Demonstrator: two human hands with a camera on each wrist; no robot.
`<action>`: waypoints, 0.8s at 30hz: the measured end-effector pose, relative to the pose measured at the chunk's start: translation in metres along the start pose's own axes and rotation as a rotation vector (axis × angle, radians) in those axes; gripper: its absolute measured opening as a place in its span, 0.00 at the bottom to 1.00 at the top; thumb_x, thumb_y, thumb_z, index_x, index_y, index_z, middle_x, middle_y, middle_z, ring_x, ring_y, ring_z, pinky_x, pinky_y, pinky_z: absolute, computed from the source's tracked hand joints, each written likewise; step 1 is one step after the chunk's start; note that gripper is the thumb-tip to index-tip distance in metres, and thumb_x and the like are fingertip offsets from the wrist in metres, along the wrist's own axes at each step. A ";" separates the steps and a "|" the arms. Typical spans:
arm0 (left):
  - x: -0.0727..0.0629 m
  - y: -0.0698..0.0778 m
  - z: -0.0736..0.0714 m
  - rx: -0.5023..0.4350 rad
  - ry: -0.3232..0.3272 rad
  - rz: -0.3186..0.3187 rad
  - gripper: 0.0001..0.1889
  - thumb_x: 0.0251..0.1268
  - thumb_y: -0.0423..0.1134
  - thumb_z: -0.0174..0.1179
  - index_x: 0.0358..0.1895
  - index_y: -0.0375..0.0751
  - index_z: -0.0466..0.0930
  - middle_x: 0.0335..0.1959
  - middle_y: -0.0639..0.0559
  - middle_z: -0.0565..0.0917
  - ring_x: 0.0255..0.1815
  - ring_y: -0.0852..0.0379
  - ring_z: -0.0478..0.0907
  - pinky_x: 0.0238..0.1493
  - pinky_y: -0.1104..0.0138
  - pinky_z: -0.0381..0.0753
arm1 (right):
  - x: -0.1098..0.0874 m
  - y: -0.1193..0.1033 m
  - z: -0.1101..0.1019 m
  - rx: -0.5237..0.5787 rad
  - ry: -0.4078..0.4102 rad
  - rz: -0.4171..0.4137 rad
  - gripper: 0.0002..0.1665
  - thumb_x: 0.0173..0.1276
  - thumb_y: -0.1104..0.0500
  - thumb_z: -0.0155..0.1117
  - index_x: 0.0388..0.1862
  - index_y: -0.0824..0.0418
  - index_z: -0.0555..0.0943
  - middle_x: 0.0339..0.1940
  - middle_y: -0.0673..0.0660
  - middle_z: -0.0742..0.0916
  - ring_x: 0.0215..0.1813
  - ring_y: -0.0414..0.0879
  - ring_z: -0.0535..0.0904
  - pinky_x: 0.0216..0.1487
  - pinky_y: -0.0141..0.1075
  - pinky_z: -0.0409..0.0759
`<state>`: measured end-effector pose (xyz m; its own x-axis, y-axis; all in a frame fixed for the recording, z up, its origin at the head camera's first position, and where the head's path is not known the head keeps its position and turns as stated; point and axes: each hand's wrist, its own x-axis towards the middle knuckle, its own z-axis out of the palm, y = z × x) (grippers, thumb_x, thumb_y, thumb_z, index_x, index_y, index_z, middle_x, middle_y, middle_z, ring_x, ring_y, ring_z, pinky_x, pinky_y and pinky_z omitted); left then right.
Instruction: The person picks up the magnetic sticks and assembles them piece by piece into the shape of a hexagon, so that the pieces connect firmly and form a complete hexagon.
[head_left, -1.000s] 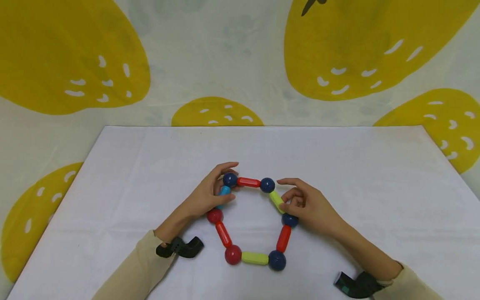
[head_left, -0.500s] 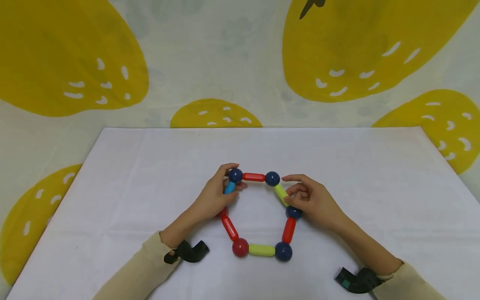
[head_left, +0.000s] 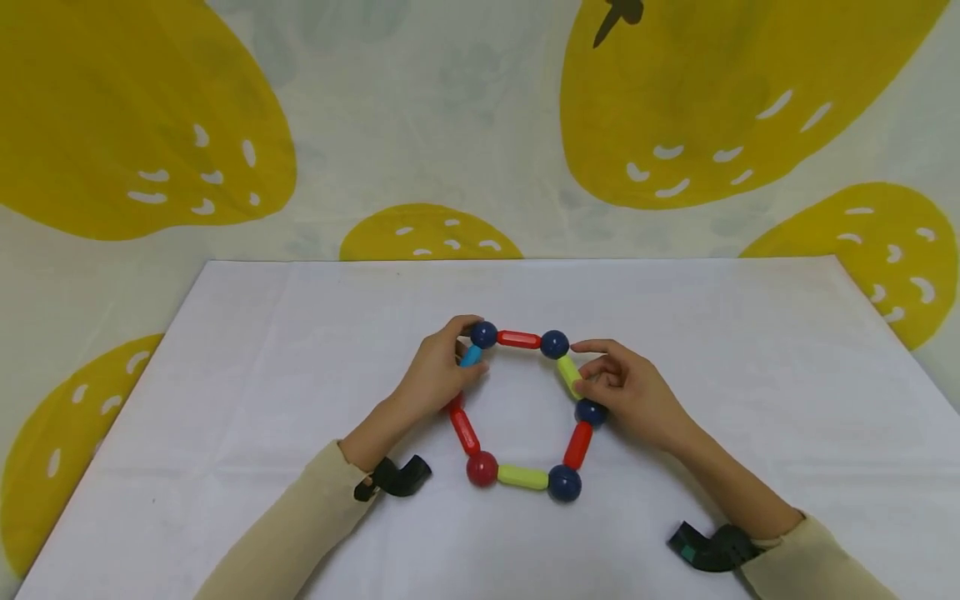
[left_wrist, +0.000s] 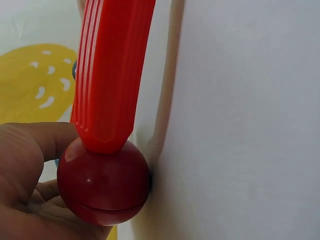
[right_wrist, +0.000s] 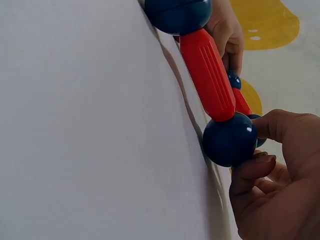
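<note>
A closed ring of magnetic building sticks and balls lies on the white table in the head view. My left hand (head_left: 433, 371) grips its upper-left side, fingers and thumb around the light blue stick (head_left: 471, 357) by a dark blue ball (head_left: 484, 334). A red ball (left_wrist: 105, 182) under that hand shows in the left wrist view. My right hand (head_left: 636, 396) pinches the yellow-green stick (head_left: 568, 375) close to another dark blue ball (right_wrist: 230, 140). Its index finger reaches towards the top-right dark blue ball (head_left: 554, 344).
The near side of the ring has a red ball (head_left: 482, 469), a yellow-green stick (head_left: 522, 477) and a dark blue ball (head_left: 564, 483). Behind the table's (head_left: 300, 333) far edge hangs a cloth (head_left: 450, 108) with yellow shapes. Black wrist devices (head_left: 405, 476) sit at both cuffs.
Both hands have shifted the whole ring away from the body and slightly to the right, the left hand travelling more than the right. The holds look the same and the ring stays joined.
</note>
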<state>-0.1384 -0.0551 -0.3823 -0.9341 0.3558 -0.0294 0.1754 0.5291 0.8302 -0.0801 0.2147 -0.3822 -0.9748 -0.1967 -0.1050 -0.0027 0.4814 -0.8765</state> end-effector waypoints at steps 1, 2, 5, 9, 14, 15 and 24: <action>0.003 0.001 0.000 0.019 -0.003 -0.004 0.31 0.56 0.31 0.68 0.65 0.39 0.68 0.50 0.45 0.77 0.39 0.53 0.75 0.34 0.67 0.79 | 0.002 0.000 -0.001 -0.021 0.008 0.000 0.27 0.65 0.60 0.66 0.63 0.57 0.72 0.39 0.56 0.84 0.26 0.48 0.76 0.29 0.31 0.73; 0.005 0.001 0.000 0.040 -0.007 -0.007 0.31 0.56 0.32 0.68 0.65 0.38 0.68 0.48 0.44 0.77 0.39 0.53 0.74 0.35 0.67 0.79 | 0.004 0.001 -0.001 -0.047 0.016 0.001 0.27 0.65 0.59 0.66 0.63 0.56 0.72 0.38 0.56 0.84 0.26 0.48 0.75 0.29 0.31 0.73; 0.012 0.003 0.001 0.103 -0.024 -0.015 0.32 0.56 0.33 0.69 0.65 0.35 0.68 0.42 0.44 0.75 0.39 0.52 0.72 0.37 0.67 0.78 | 0.009 0.002 -0.002 -0.128 0.049 0.005 0.26 0.66 0.58 0.65 0.62 0.55 0.73 0.38 0.54 0.84 0.30 0.47 0.76 0.32 0.32 0.74; 0.018 0.002 0.001 0.152 -0.062 -0.035 0.33 0.56 0.34 0.69 0.66 0.35 0.67 0.41 0.44 0.75 0.39 0.51 0.72 0.40 0.66 0.77 | 0.014 0.003 0.000 -0.210 0.081 0.005 0.24 0.66 0.58 0.65 0.60 0.55 0.75 0.37 0.53 0.84 0.33 0.46 0.77 0.32 0.34 0.75; 0.013 0.001 -0.001 0.201 -0.090 -0.020 0.34 0.58 0.36 0.68 0.68 0.39 0.65 0.46 0.43 0.74 0.42 0.51 0.72 0.45 0.64 0.78 | 0.014 0.002 0.001 -0.271 0.076 -0.052 0.24 0.66 0.58 0.65 0.61 0.55 0.74 0.37 0.52 0.84 0.33 0.45 0.77 0.31 0.34 0.75; 0.009 0.001 -0.001 0.226 -0.092 0.002 0.34 0.58 0.37 0.68 0.68 0.41 0.66 0.48 0.42 0.73 0.43 0.51 0.72 0.45 0.64 0.78 | 0.012 0.002 0.000 -0.288 0.058 -0.081 0.26 0.66 0.57 0.65 0.62 0.54 0.73 0.39 0.52 0.84 0.33 0.44 0.76 0.31 0.33 0.76; -0.039 -0.001 -0.019 0.389 -0.178 0.300 0.22 0.54 0.48 0.70 0.55 0.54 0.80 0.56 0.42 0.68 0.51 0.51 0.67 0.44 0.65 0.77 | -0.011 0.002 -0.027 -0.427 -0.228 -0.307 0.29 0.60 0.51 0.71 0.61 0.44 0.77 0.58 0.48 0.74 0.44 0.41 0.74 0.39 0.32 0.77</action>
<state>-0.1081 -0.0843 -0.3715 -0.7637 0.6432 0.0560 0.5616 0.6190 0.5490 -0.0753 0.2414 -0.3703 -0.8425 -0.5385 -0.0160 -0.4142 0.6664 -0.6200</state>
